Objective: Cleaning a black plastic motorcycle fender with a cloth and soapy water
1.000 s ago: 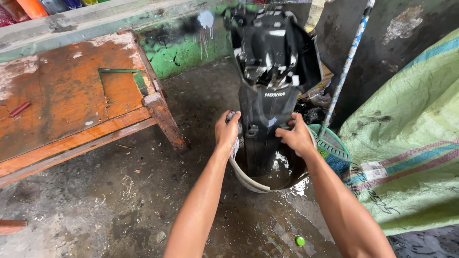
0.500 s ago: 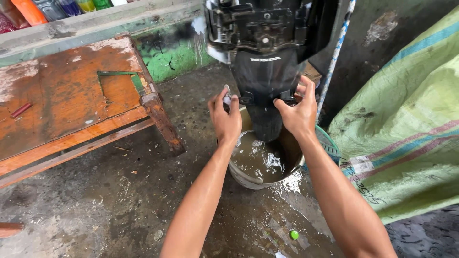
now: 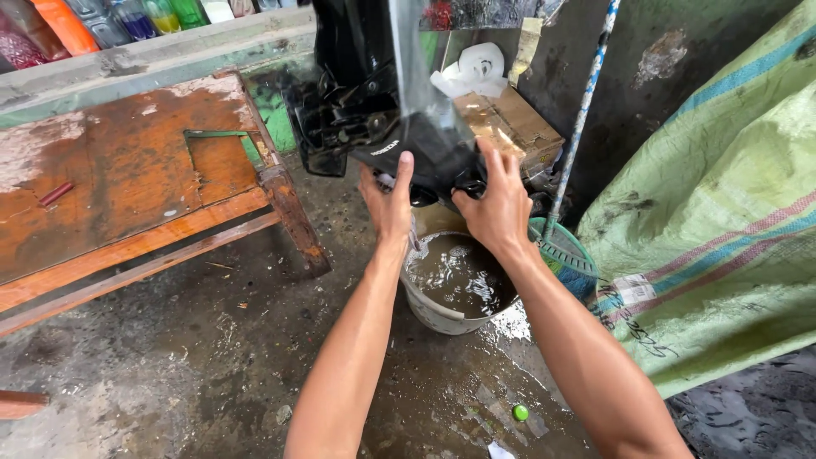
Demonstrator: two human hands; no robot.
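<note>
Both hands point(image 3: 442, 204) under black plastic panel point(image 3: 374, 102), above bucket point(image 3: 442, 316).

A worn orange wooden table point(image 3: 127, 187) with flaking paint stands at the left on a wet, dirty concrete floor point(image 3: 170, 374). A small reddish stick point(image 3: 56, 194) lies on the tabletop, and a green metal bracket point(image 3: 223, 136) is fixed near its right end. Coloured plastic bottles point(image 3: 127, 17) line a ledge behind it. A brown cardboard box point(image 3: 508, 123) sits further back with a white roll of paper point(image 3: 478, 64) on top. A thin blue-and-white pole point(image 3: 585, 110) leans against the dark wall. A green woven plastic sack point(image 3: 722, 212) with pink and blue stripes is heaped at the right, just beside a teal plastic basket point(image 3: 565, 259). A small green bottle cap point(image 3: 520, 413) lies on the floor.
</note>
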